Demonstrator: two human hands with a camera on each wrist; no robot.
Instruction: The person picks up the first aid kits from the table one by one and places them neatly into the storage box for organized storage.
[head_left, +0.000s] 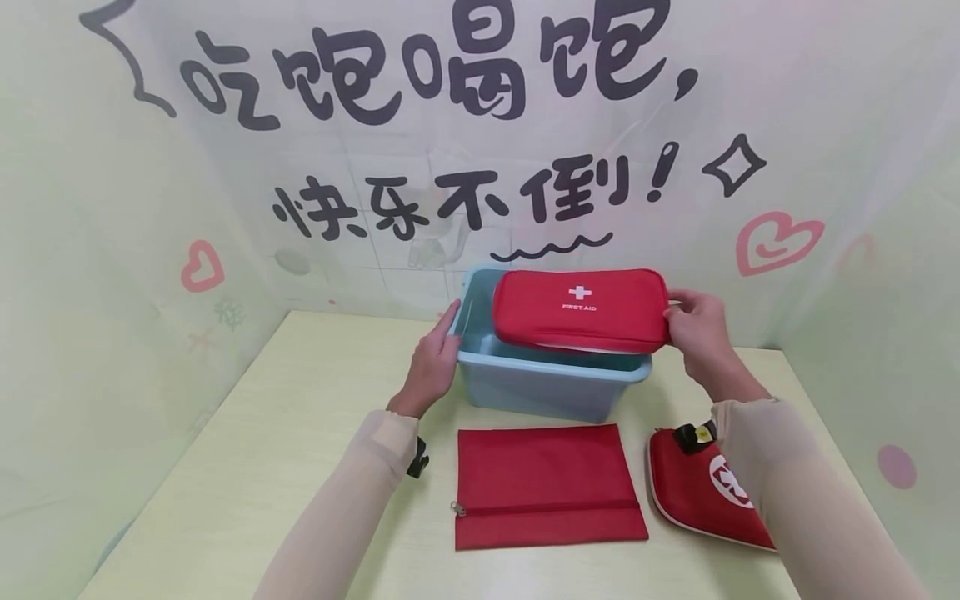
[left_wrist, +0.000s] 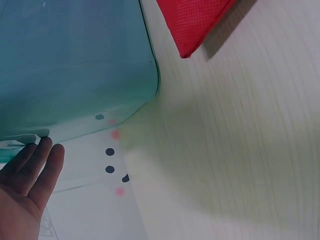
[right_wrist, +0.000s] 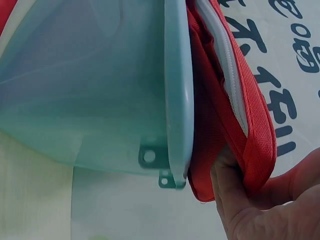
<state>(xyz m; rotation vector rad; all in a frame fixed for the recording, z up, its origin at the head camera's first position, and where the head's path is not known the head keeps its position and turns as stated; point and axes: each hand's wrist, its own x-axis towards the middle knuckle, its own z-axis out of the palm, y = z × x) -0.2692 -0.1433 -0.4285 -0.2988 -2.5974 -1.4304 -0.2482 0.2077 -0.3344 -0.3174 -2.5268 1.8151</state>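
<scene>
A red first aid pouch (head_left: 581, 310) with a white cross is tilted over the mouth of a light-blue plastic bin (head_left: 540, 387). My right hand (head_left: 697, 329) pinches the pouch's right end between thumb and fingers. In the right wrist view, the pouch's white zipper (right_wrist: 227, 65) faces the camera, and the pouch lies close against the bin's rim (right_wrist: 179, 95). At the bin's left side, my left hand (head_left: 432, 360) touches the rim with its fingers extended. The left wrist view has those straight fingertips (left_wrist: 46, 145) against the bin's side.
A flat red zippered pouch (head_left: 547, 483) lies on the pale table (head_left: 247, 467) in front of the bin. Another red first aid case (head_left: 705, 487) rests to the right, partly hidden by my right sleeve. Behind the bin stands a printed white backdrop (head_left: 360, 275).
</scene>
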